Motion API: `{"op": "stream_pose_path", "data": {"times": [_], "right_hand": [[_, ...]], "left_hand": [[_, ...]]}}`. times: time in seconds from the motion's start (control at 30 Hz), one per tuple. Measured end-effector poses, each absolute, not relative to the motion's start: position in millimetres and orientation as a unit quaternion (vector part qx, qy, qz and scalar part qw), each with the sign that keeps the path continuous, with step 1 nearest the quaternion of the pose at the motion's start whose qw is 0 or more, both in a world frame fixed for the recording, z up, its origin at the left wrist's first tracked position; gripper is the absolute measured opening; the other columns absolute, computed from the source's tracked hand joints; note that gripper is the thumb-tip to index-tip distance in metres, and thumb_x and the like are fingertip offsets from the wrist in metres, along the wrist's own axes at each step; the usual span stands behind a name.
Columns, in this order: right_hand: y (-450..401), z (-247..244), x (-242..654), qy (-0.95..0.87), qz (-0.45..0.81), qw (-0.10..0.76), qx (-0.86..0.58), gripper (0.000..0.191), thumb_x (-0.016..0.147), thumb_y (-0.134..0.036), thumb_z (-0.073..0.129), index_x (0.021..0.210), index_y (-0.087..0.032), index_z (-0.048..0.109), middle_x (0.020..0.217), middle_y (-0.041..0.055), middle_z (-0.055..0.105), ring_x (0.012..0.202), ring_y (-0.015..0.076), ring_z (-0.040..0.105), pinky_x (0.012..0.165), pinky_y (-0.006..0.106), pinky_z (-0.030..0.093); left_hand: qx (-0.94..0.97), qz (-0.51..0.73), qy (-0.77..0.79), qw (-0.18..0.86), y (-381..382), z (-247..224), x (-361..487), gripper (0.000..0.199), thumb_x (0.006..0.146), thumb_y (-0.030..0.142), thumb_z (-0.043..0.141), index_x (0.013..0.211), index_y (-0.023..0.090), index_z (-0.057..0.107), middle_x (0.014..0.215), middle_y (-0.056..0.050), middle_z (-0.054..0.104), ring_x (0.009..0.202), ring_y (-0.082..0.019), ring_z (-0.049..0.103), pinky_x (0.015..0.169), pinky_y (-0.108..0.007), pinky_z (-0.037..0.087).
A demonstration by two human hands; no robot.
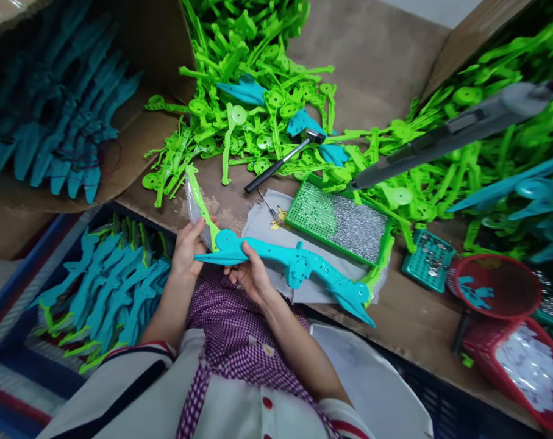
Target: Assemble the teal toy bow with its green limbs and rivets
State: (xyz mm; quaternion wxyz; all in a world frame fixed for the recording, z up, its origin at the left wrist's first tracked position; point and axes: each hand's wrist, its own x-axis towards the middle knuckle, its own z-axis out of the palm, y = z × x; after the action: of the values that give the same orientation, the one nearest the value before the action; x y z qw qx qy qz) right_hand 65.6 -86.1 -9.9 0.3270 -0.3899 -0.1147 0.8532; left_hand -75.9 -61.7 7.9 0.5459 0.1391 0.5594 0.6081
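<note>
Fingers (194,235) on the left hand (187,250) are curled snug round the near end of a teal toy sword (299,268), right where the green-and-clear blade (196,198) sticks out toward the far left. Right hand (251,274) cups it from underneath, fingers closed on the teal part, both wrists bent in over the lap. Looks to me like the two halves are being lined up and pressed together; next move probably needs a screw from the green tray (303,228) just beyond, so one hand has to let go. A hammer (283,160) lies farther back by the green parts pile (253,116).
</note>
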Motion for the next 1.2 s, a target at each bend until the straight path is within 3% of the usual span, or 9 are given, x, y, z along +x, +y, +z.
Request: {"op": "stream_pose_path", "data": {"times": [0.23, 0.4, 0.5, 0.6, 0.73, 0.9, 1.1, 1.2], "right_hand": [[-87, -9, 60, -0.098, 0.832, 0.36, -0.41, 0.041, 0.079, -0.057, 0.063, 0.076, -0.016, 0.064, 0.062, 0.0027, 0.066, 0.049, 0.0116, 0.059, 0.04, 0.02, 0.044], [-91, -11, 56, -0.096, 0.821, 0.379, -0.416, 0.049, 0.071, -0.066, 0.067, 0.073, -0.018, 0.061, 0.054, -0.0019, 0.061, 0.046, 0.0103, 0.056, 0.036, 0.018, 0.039], [-92, -14, 59, -0.115, 0.838, 0.346, -0.406, 0.056, 0.067, -0.073, 0.067, 0.073, -0.017, 0.062, 0.056, -0.0011, 0.062, 0.047, 0.0103, 0.056, 0.033, 0.017, 0.037], [-90, -17, 64, -0.124, 0.861, 0.303, -0.389, 0.06, 0.073, -0.076, 0.058, 0.073, -0.016, 0.064, 0.059, 0.002, 0.065, 0.048, 0.0105, 0.058, 0.033, 0.017, 0.038], [-87, -21, 70, -0.14, 0.867, 0.292, -0.378, 0.054, 0.081, -0.069, 0.057, 0.069, -0.016, 0.064, 0.058, 0.0026, 0.065, 0.049, 0.0112, 0.06, 0.034, 0.017, 0.042], [-86, -24, 72, -0.158, 0.87, 0.273, -0.378, 0.053, 0.084, -0.064, 0.055, 0.065, -0.015, 0.065, 0.053, 0.0027, 0.064, 0.042, 0.0108, 0.058, 0.04, 0.02, 0.049], [-82, -25, 70, -0.161, 0.871, 0.262, -0.384, 0.058, 0.087, -0.065, 0.05, 0.061, -0.015, 0.062, 0.051, 0.0018, 0.061, 0.043, 0.0111, 0.059, 0.042, 0.021, 0.049], [-96, -16, 79, -0.188, 0.872, 0.277, -0.357, 0.06, 0.084, -0.072, 0.049, 0.073, -0.015, 0.067, 0.063, 0.0036, 0.066, 0.052, 0.0122, 0.063, 0.046, 0.022, 0.051]], "left_hand": [[0.101, 0.634, 0.552, 0.532, -62, 9, -72, 0.038, 0.061, 0.039, 0.081, 0.088, 0.017, 0.066, 0.078, 0.0, 0.071, 0.079, -0.018, 0.07, 0.073, -0.027, 0.054], [0.064, 0.65, 0.543, 0.528, -59, 8, -69, 0.036, 0.068, 0.046, 0.077, 0.084, 0.016, 0.066, 0.072, 0.0, 0.071, 0.072, -0.016, 0.07, 0.07, -0.023, 0.054], [0.046, 0.648, 0.546, 0.529, -61, 6, -70, 0.033, 0.073, 0.045, 0.075, 0.086, 0.016, 0.067, 0.072, 0.0, 0.071, 0.071, -0.016, 0.07, 0.069, -0.023, 0.054], [0.029, 0.641, 0.53, 0.554, -66, 5, -76, 0.029, 0.083, 0.043, 0.067, 0.092, 0.015, 0.068, 0.079, -0.003, 0.073, 0.077, -0.016, 0.071, 0.074, -0.024, 0.055], [0.056, 0.608, 0.5, 0.614, -68, 4, -91, 0.032, 0.092, 0.043, 0.056, 0.101, 0.015, 0.069, 0.086, -0.006, 0.074, 0.086, -0.019, 0.071, 0.082, -0.029, 0.056], [0.083, 0.597, 0.487, 0.632, -58, 3, -98, 0.034, 0.094, 0.043, 0.053, 0.099, 0.014, 0.069, 0.079, -0.005, 0.072, 0.079, -0.018, 0.07, 0.08, -0.03, 0.056], [0.122, 0.59, 0.514, 0.611, -55, 1, -95, 0.041, 0.09, 0.052, 0.056, 0.101, 0.014, 0.069, 0.079, -0.005, 0.072, 0.079, -0.019, 0.071, 0.078, -0.03, 0.056], [0.142, 0.593, 0.52, 0.599, -45, 1, -95, 0.041, 0.09, 0.052, 0.055, 0.1, 0.014, 0.069, 0.076, -0.005, 0.072, 0.082, -0.021, 0.072, 0.077, -0.03, 0.057]]}}
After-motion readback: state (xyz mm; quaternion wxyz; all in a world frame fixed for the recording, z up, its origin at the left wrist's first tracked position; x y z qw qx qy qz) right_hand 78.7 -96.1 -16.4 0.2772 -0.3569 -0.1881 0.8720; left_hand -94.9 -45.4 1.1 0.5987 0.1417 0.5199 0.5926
